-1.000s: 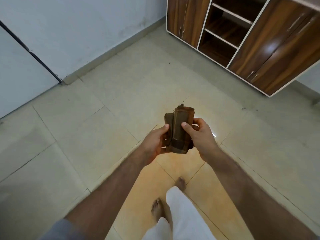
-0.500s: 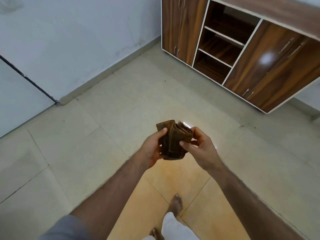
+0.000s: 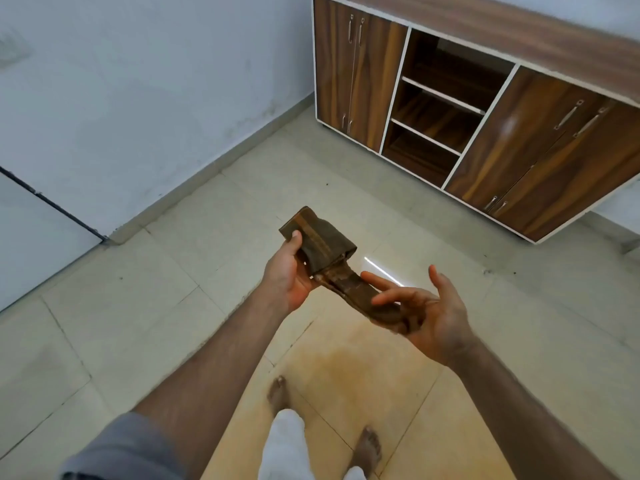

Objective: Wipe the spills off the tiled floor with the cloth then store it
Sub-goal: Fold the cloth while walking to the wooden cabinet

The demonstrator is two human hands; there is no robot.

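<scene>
A brown folded cloth (image 3: pixel 320 239) is held above the tiled floor in front of me. My left hand (image 3: pixel 287 277) grips its folded upper end, thumb pressed on top. A longer strip of the cloth (image 3: pixel 360 292) stretches down to the right and lies across my right hand (image 3: pixel 427 310), whose palm faces up with the fingers spread apart. On the tiled floor (image 3: pixel 180 313) below my hands lies an orange-brown stain (image 3: pixel 349 368), reaching back to my bare feet.
A wooden cabinet (image 3: pixel 512 143) with shut doors and open middle shelves (image 3: pixel 438 98) stands at the back right. A white wall (image 3: pixel 145 91) with a skirting runs along the left. My bare feet (image 3: pixel 369 448) stand at the bottom.
The cloth was a tight bundle pinched between both hands. Now it has unrolled into a strip, my hands have moved apart and my right hand has opened under it. The view tilted up.
</scene>
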